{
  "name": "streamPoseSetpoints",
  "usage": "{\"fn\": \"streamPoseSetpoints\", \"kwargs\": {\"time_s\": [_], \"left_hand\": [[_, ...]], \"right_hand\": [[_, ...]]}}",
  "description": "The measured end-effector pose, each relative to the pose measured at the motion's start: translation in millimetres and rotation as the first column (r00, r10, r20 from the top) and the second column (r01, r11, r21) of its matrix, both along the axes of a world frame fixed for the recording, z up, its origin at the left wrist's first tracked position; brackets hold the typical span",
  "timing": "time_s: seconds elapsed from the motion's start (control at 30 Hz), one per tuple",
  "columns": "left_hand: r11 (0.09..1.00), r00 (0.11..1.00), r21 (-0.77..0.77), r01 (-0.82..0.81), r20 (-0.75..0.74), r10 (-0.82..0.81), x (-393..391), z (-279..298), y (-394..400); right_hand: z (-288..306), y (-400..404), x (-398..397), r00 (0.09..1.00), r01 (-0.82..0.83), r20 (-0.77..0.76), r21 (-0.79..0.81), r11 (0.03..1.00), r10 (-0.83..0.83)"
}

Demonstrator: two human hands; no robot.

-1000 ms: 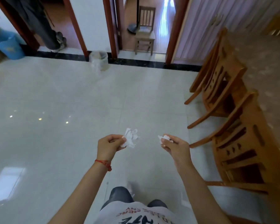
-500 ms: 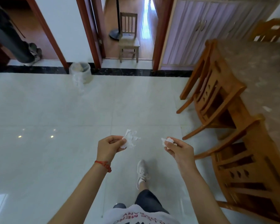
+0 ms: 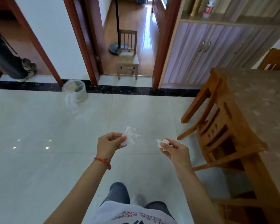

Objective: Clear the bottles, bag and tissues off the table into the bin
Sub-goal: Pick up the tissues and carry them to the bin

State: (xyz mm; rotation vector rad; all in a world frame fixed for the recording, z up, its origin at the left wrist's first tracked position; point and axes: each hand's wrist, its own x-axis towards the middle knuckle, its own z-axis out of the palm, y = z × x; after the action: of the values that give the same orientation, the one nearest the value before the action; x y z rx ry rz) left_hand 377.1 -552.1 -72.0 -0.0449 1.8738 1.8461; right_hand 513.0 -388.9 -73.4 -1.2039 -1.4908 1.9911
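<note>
Closer now: translucent white plastic bin (image 3: pixel 76 90) by the doorframe, pale tiled floor between. Left hand (image 3: pixel 109 143) fingers pinch a crumpled white tissue (image 3: pixel 131 137); right hand (image 3: pixel 174 150) fingers pinch a smaller white tissue wad (image 3: pixel 162 141). Wooden chair (image 3: pixel 217 131) tucked at the patterned desk (image 3: pixel 262 101), right. Shirt lettering inverted, illegible.

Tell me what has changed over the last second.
The person has walked nearer the bin, which now looks larger and closer; the table has slid back along the right. The left hand still pinches its tissue and the right hand its smaller tissue.
</note>
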Motion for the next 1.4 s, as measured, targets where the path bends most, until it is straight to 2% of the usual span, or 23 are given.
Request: {"fn": "streamPoseSetpoints", "kwargs": {"time_s": [0.6, 0.73, 0.9, 1.4], "left_hand": [[0.991, 0.992, -0.040, 0.125, 0.035, -0.124, -295, -16, 172], [0.989, 0.989, -0.053, 0.137, 0.056, -0.134, -339, -16, 205], [0.987, 0.987, -0.062, 0.150, 0.068, -0.146, -390, -21, 256], [0.980, 0.978, -0.023, 0.200, 0.059, -0.198, -527, -19, 468]], "right_hand": [[-9, 164, -284, 0.987, 0.154, 0.057, -0.029, 0.988, -0.153], [-12, 195, -320, 0.979, 0.186, 0.086, -0.041, 0.982, -0.182], [-18, 248, -369, 0.976, 0.217, 0.051, -0.086, 0.972, -0.213], [-21, 445, -506, 0.977, 0.206, 0.053, -0.024, 0.978, -0.204]]}}
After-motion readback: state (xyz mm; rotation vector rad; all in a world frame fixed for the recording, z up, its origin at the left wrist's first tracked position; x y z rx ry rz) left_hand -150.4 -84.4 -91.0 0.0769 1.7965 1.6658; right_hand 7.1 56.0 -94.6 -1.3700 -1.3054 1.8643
